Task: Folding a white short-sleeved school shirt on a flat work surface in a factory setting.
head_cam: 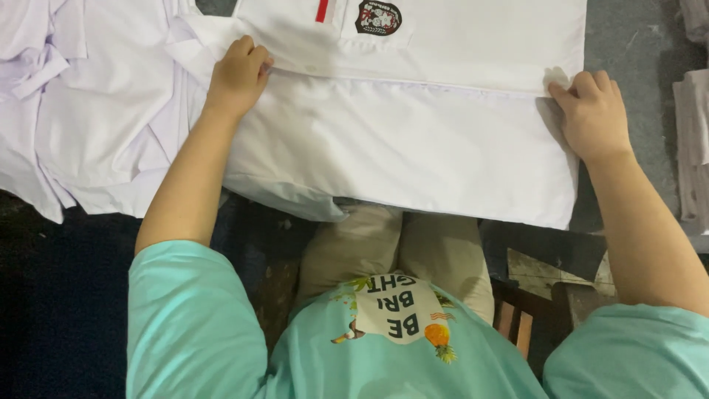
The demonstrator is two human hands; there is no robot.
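Your left hand (238, 74) sits at ten o'clock in the view, fingers curled shut and pressing on the folded edge of the white cotton shirt (399, 148), near its collar side. Your right hand (591, 114) lies at two o'clock, fingers bent and pinching the same fold line at the shirt's far edge. The shirt lies flat across the grey work surface (628, 44), straight ahead at twelve o'clock, its lower hem hanging just over the near edge above your knees. A dark round embroidered badge (378, 16) and a short red stripe (322, 10) show on the shirt at twelve o'clock. A loose heap of pale white garments (81, 111) lies at nine o'clock, touching the shirt.
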